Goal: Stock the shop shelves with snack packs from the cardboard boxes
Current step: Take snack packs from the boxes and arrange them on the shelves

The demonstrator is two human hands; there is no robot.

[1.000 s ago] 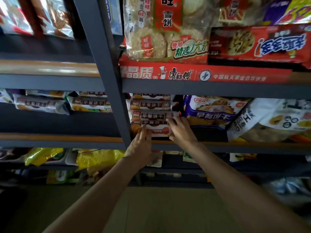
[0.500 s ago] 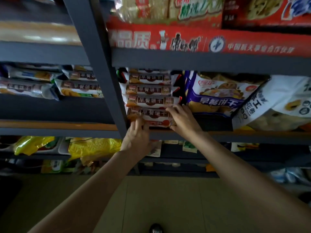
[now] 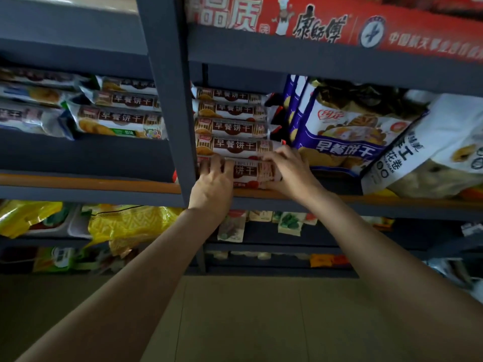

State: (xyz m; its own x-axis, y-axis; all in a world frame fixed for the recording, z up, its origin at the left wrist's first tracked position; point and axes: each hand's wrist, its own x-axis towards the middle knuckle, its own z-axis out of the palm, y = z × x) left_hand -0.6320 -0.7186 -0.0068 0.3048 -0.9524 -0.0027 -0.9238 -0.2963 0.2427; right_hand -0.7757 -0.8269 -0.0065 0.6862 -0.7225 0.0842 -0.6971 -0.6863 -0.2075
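Biscuit pack (image 3: pixel 251 171) — front of the shelf (image 3: pixel 88 184), lowest of 5 stacked, just right of the upright post (image 3: pixel 170 100). Left hand (image 3: pixel 213 186) fingers curl over its left end; right hand (image 3: pixel 290 171) fingers grip its right end.

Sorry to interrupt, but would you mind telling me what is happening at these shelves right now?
A person is stocking biscuit packs on a shop shelf. Both hands are on the front biscuit pack of a row just right of the grey upright post: the left hand has fingers curled over its left part, the right hand grips its right end. The pack rests at the shelf edge, beside purple biscuit bags.
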